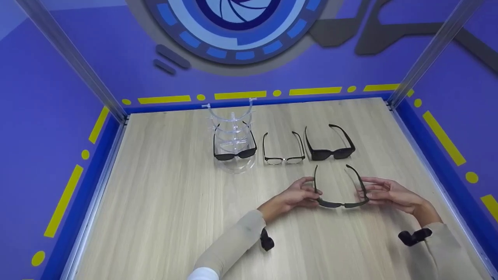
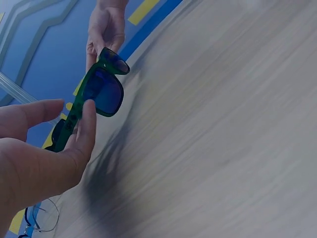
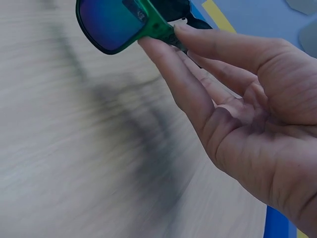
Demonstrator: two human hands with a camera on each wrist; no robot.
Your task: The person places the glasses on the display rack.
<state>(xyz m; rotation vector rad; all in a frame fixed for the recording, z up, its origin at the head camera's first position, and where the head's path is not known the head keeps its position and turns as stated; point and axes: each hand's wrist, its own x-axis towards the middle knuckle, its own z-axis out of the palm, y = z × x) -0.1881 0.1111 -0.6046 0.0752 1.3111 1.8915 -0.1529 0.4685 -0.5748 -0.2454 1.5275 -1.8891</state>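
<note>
Both hands hold one pair of sunglasses point(image 1: 330, 204) above the front right part of the table. My left hand point(image 1: 297, 194) pinches the frame near the left hinge, and my right hand point(image 1: 391, 194) pinches it near the right hinge. The temples are unfolded and point toward the back. Up close in the left wrist view, the sunglasses point(image 2: 106, 91) show a green frame and bluish lenses. In the right wrist view, thumb and fingers of the right hand point(image 3: 247, 94) grip the frame's corner beside a blue-green lens point(image 3: 111, 25).
Behind the hands lie black sunglasses point(image 1: 332, 154) and dark-framed clear glasses point(image 1: 284, 160). Left of them stands a clear display stand point(image 1: 233, 116) with dark-lensed sunglasses point(image 1: 235, 155) at its lower part. Blue walls point(image 1: 97, 58) border the wooden table point(image 1: 167, 194) at the back and sides.
</note>
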